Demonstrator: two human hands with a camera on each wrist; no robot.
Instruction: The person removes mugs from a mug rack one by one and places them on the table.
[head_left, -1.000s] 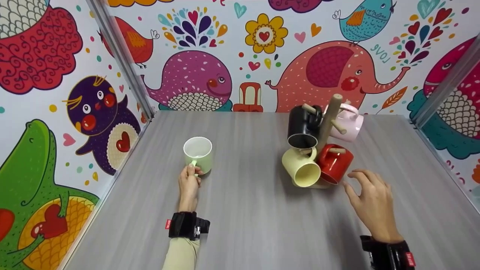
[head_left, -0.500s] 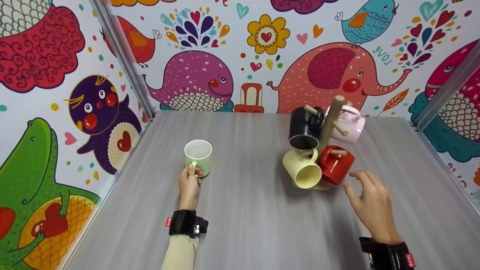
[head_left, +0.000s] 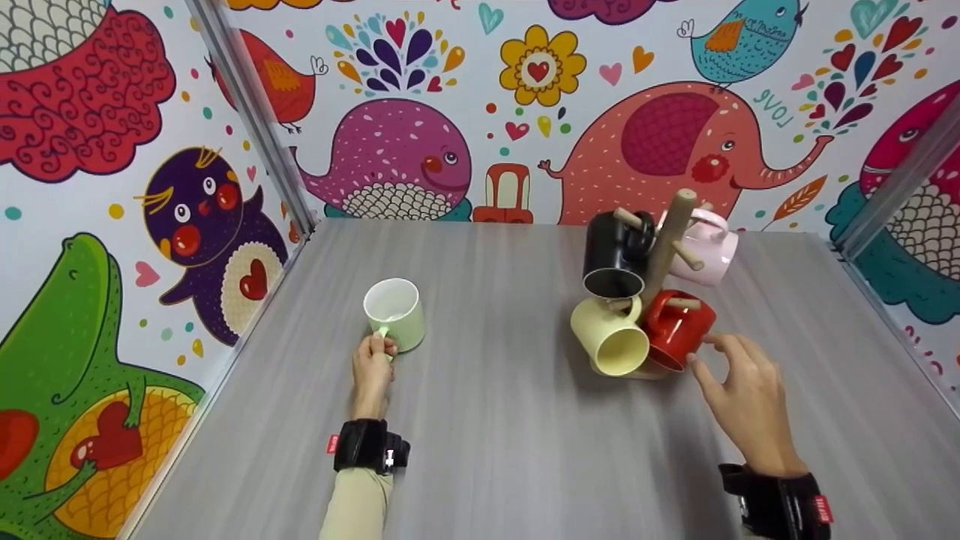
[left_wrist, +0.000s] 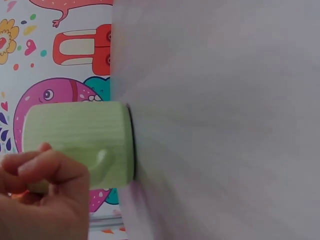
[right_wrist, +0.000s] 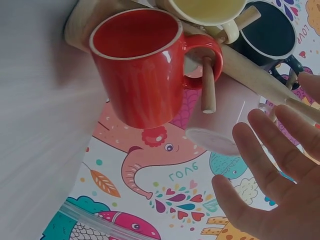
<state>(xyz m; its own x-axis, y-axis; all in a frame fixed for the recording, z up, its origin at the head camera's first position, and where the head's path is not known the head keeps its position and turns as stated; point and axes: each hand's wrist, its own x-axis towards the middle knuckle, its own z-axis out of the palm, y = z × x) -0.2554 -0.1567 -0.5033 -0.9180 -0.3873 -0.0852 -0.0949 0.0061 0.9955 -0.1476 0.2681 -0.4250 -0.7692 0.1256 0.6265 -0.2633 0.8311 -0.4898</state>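
An upright pale-green cylindrical mug (head_left: 405, 325) is held by the left hand (head_left: 371, 373), fingers clamped on its near-side handle (left_wrist: 102, 162), well left of the right hand (head_left: 752, 397), fingers apart.

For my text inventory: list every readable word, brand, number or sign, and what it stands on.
"LOVE": patterned wall, by the drawn elephant's trunk.
Smaller lettering, upper right in the right wrist view: perhaps another "LOVE", too small to be sure.
Left red tag and right red tag, on the wrist straps: too blurred to read.
Green mug, yellow mug, red mug, black mug, pink mug: no lettering shows.
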